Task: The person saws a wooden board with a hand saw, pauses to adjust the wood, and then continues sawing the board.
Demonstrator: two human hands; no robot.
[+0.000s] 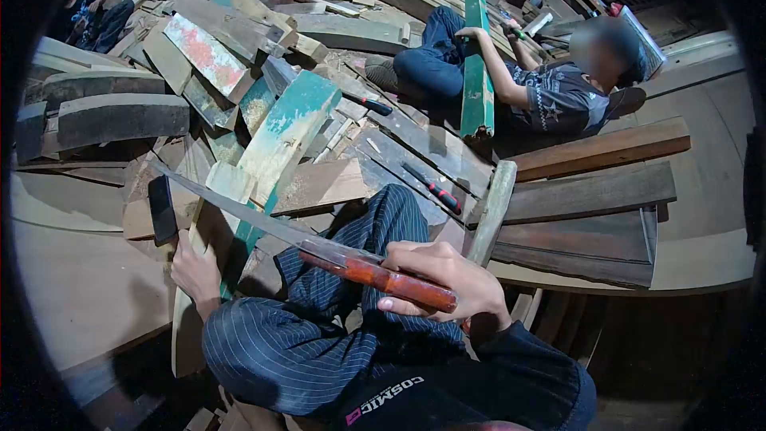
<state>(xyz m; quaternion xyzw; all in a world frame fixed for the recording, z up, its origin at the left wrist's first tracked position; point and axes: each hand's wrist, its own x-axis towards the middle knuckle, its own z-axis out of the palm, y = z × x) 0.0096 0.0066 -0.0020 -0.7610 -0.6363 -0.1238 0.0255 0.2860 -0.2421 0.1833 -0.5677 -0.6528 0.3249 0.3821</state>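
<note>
My right hand [451,271] is wrapped round the red-brown wooden handle [375,275] of a long-bladed tool. Its narrow grey blade [239,209] reaches up and left, tapering to the tip, and in this view crosses over the pale wooden plank [188,331]. My left hand [197,270] grips that plank, which slants past my knee with a green-painted side face. Just beyond the left hand, a flat black object [162,209] rests against a wooden block [142,217]. A broad board [287,124] with worn green paint lies ahead.
Two red-and-black tools [443,198] [367,102] lie among the wood scraps. A person [558,96] at the right holds a green beam [477,72]. Brown planks [590,195] are stacked at the right; cut blocks [207,56] are heaped ahead. Other people [88,12] are at the back.
</note>
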